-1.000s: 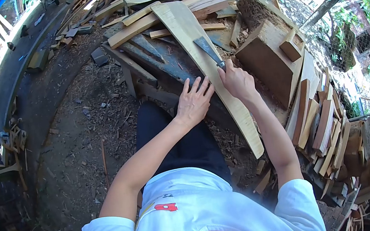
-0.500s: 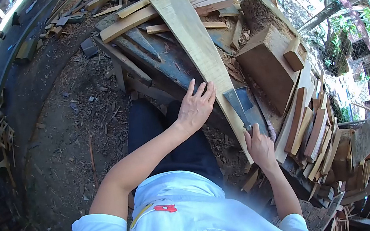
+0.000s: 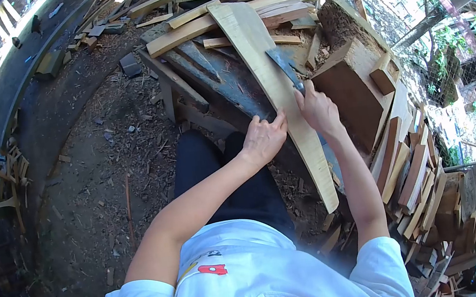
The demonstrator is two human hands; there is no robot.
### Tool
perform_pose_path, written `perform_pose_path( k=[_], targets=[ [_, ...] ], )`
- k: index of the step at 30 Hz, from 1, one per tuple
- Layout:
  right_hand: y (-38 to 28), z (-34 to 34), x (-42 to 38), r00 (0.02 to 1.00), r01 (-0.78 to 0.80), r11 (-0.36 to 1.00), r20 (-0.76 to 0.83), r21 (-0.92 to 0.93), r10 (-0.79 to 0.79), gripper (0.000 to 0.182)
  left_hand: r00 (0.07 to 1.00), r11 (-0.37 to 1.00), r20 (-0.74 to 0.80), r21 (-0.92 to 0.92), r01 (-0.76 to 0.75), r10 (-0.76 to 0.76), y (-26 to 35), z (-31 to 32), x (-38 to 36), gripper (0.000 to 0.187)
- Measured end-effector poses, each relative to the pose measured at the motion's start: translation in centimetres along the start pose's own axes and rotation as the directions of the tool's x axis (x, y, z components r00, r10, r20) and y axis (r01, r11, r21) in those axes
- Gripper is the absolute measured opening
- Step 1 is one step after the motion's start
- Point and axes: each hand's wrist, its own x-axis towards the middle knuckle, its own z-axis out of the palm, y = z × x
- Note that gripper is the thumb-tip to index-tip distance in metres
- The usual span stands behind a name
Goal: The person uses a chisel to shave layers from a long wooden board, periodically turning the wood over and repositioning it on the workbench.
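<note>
A long pale wooden board (image 3: 263, 64), broad at its far end and narrower near me, lies slanted across the workbench. My right hand (image 3: 319, 110) is closed round the handle of a putty knife (image 3: 284, 67). Its flat, dark metal blade points away from me and overlaps the board's right edge. On the opposite edge, my left hand (image 3: 264, 141) has its fingers bent, with one fingertip and the thumb side against the wood. Part of the left fingers is hidden from this angle.
Under the board is a dark, worn workbench (image 3: 223, 84). A large wooden block (image 3: 346, 95) stands to the right, with a smaller block (image 3: 383, 74) on it. Stacked wood strips (image 3: 413, 176) fill the right side. Chips litter the ground (image 3: 100, 148) at left.
My right hand has carried the putty knife away from me, up along the board. My left hand has gone from flat, spread fingers to bent ones at the edge. The view has shifted slightly.
</note>
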Motion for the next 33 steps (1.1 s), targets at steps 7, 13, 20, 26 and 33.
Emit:
perform_pose_path(
  k=[7,13,20,26,33],
  targets=[
    [3.5,-1.1,-15.6,0.983,-0.078,0.997,0.163,-0.023,0.080,0.033,0.999,0.999,-0.041,-0.042,-0.026,0.025,-0.5,0.4,0.3,0.042],
    [2.3,-0.9,-10.1,0.992,-0.052,0.998,0.119,0.016,0.050,0.035,0.999,0.999,0.014,0.025,-0.045,0.045,-0.4,0.3,0.5,0.040],
    [2.5,0.7,-7.0,0.996,-0.043,0.998,0.074,0.045,0.040,0.037,1.000,0.995,-0.009,0.104,-0.005,0.006,-1.8,-0.2,1.8,0.039],
    [4.1,0.9,-14.0,0.996,-0.048,0.998,0.082,0.031,0.045,0.034,0.984,0.995,-0.148,0.036,-0.092,0.097,-2.0,-0.6,1.2,0.039],
    [4.7,0.5,-13.6,0.994,-0.037,0.999,0.101,0.024,0.035,0.035,0.989,0.989,-0.094,-0.084,-0.120,0.112,-2.3,0.7,1.1,0.048]
  ],
)
